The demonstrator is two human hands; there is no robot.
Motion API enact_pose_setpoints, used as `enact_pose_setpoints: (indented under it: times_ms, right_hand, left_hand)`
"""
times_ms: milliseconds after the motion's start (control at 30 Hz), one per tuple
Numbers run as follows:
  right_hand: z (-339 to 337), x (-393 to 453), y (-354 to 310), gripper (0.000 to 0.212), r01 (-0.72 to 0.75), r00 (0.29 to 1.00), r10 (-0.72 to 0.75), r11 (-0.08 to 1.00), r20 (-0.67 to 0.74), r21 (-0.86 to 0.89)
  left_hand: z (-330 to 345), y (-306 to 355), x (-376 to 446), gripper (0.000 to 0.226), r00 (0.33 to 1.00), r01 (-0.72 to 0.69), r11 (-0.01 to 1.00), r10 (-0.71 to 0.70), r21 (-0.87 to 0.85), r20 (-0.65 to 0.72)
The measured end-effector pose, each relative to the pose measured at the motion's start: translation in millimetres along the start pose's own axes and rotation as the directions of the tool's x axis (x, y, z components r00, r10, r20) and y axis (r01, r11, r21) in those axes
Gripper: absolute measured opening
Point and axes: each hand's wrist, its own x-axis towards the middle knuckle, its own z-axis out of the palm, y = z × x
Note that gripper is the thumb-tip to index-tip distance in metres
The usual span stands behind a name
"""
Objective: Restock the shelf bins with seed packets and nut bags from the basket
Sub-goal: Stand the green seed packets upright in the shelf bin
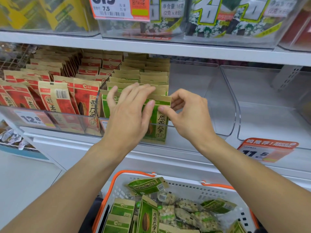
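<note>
Closest to you, at the bottom of the head view, the orange-rimmed basket (pixel 218 192) holds more green seed packets (pixel 148 214) and clear nut bags (pixel 193 216), so plenty of stock remains. Above it, your right hand (pixel 188 115) pinches the top right corner of one green packet (pixel 159 121) between thumb and forefinger, while your left hand (pixel 129 111) lies over its left side with straight fingers pressing the row behind. The packet stands upright, long axis vertical, at the front of the clear green bin (pixel 170 126), directly between your hands and touching both; I judge it needs only a push downward and back to seat. It reads 原香瓜子 under the 洽洽 logo. The red packets (pixel 87 105) to the left show 香瓜子, above a tag (pixel 31 119) reading 12.8. The bare bins to the right carry a tag (pixel 259 153) reading 11.5, and the upper shelf tag (pixel 109 8) shows 7.5.
</note>
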Motion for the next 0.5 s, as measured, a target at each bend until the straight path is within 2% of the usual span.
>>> enact_pose_setpoints:
  times_ms: [133, 200, 300, 500]
  right_hand:
    - [3.6, 2.1, 1.6, 0.021, -0.082, 0.997, 0.080, 0.992, 0.024, 0.100]
    - [-3.6, 5.1, 6.1, 0.023, -0.146, 0.984, 0.130, 0.981, 0.123, 0.130]
    - [-10.3, 7.2, 13.5, 0.022, -0.181, 0.957, 0.165, 0.982, 0.238, 0.046]
    - [3.2, 1.5, 12.5, 0.021, -0.177, 0.975, 0.176, 0.984, 0.137, -0.006]
  left_hand:
    - [4.2, 3.2, 1.8, 0.034, 1.000, -0.003, 1.000, 0.003, 0.014, -0.008]
    - [5.1, 2.9, 1.5, 0.033, 1.000, -0.004, 1.000, 0.004, 0.015, -0.008]
    - [5.3, 1.4, 1.4, 0.031, 1.000, -0.019, 1.000, 0.019, 0.022, -0.005]
    - [7.4, -1.8, 3.5, 0.024, 0.999, -0.023, 1.000, 0.023, -0.006, -0.038]
